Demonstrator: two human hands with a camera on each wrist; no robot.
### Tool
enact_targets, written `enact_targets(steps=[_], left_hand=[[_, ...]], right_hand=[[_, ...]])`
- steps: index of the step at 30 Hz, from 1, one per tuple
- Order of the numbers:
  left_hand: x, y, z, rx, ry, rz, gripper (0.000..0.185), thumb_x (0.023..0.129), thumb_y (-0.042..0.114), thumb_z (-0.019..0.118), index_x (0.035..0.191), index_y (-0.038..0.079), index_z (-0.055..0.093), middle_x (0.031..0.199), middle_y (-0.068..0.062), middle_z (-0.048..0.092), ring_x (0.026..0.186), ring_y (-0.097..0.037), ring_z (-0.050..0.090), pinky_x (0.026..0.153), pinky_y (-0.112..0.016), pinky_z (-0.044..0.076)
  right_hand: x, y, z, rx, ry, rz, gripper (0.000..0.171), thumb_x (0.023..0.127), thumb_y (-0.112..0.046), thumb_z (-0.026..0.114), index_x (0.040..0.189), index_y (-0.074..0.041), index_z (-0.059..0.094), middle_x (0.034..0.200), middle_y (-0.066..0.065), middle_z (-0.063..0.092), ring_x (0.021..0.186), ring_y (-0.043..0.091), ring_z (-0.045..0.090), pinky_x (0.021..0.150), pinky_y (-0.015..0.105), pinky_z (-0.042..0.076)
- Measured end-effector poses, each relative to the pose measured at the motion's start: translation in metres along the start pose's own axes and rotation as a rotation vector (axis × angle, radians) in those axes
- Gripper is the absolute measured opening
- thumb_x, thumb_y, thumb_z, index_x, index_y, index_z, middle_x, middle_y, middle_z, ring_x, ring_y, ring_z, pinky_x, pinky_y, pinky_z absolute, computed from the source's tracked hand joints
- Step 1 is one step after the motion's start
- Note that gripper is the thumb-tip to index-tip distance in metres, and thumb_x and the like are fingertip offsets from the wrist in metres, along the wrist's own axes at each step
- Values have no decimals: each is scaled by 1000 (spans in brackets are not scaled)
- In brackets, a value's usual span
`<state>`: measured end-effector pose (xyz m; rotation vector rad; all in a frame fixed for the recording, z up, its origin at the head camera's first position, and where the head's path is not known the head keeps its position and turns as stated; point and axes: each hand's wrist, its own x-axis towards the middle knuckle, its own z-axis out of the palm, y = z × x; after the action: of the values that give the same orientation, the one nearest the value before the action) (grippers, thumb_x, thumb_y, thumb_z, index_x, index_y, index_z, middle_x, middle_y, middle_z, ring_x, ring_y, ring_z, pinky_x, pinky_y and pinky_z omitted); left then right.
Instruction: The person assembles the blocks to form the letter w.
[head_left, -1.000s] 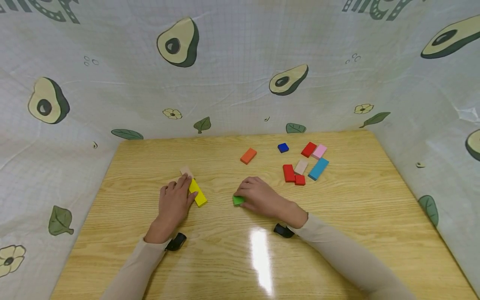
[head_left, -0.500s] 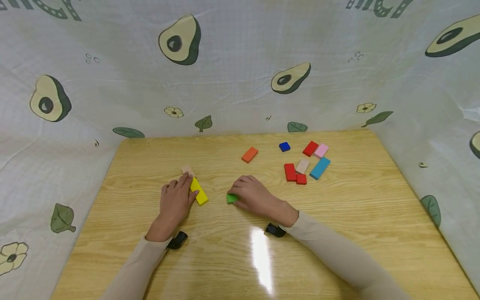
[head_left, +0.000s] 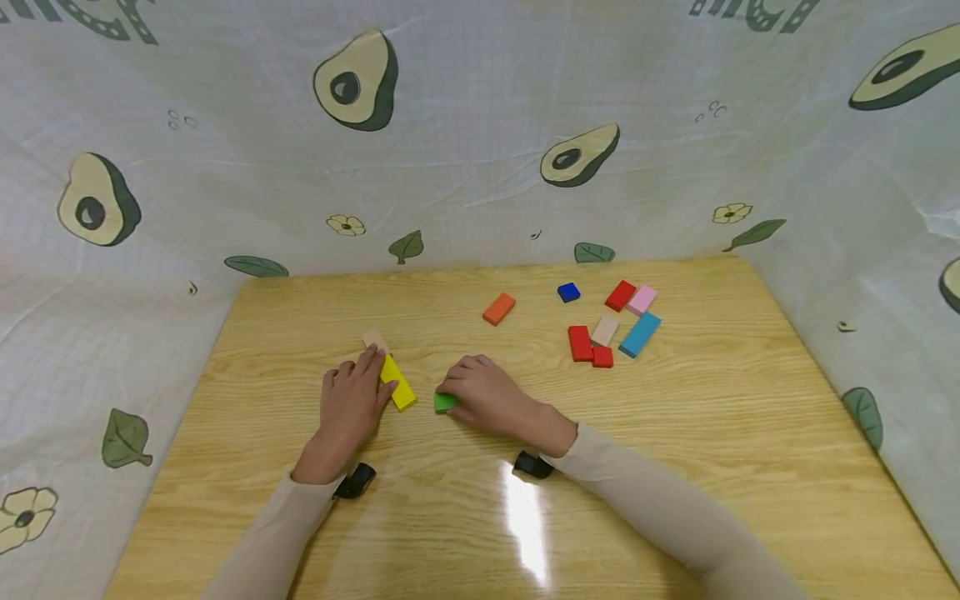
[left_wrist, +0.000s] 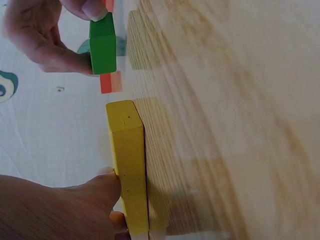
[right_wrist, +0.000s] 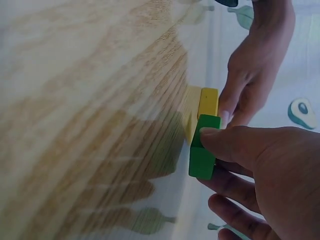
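Observation:
My left hand (head_left: 351, 402) lies flat on the wooden table (head_left: 675, 433), its fingers touching a long yellow block (head_left: 396, 383) (left_wrist: 128, 165) (right_wrist: 208, 102). A pale beige block (head_left: 373, 342) lies just beyond its fingertips. My right hand (head_left: 480, 392) pinches a small green block (head_left: 444, 402) (left_wrist: 103, 46) (right_wrist: 203, 145) between thumb and fingers, a short way right of the yellow block. The green block stays close to the tabletop.
Loose blocks lie at the back right of the table: an orange one (head_left: 498, 308), a dark blue one (head_left: 568, 292), two red ones (head_left: 579, 343), a pink one (head_left: 642, 299), a beige one (head_left: 604, 330) and a light blue one (head_left: 639, 334). Avocado-print cloth walls (head_left: 465, 150) surround the table.
My right hand has carried the green block leftward, closer to the yellow block. My left hand has stayed on the yellow block.

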<state>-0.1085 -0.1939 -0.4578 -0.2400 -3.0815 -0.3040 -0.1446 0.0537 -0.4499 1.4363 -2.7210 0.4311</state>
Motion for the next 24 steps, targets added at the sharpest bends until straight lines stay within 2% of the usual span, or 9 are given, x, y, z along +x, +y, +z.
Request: enact_targets(steps=[24], left_hand=[[-3, 3, -3, 34, 5, 1, 55, 107, 28, 64, 152, -2, 53, 159, -21, 49, 128, -47, 54, 106, -64, 42]], right_hand=[[13, -14, 7, -5, -14, 25, 22, 98, -21, 78, 118, -14, 80, 115, -1, 75, 114, 21, 65, 101, 38, 50]])
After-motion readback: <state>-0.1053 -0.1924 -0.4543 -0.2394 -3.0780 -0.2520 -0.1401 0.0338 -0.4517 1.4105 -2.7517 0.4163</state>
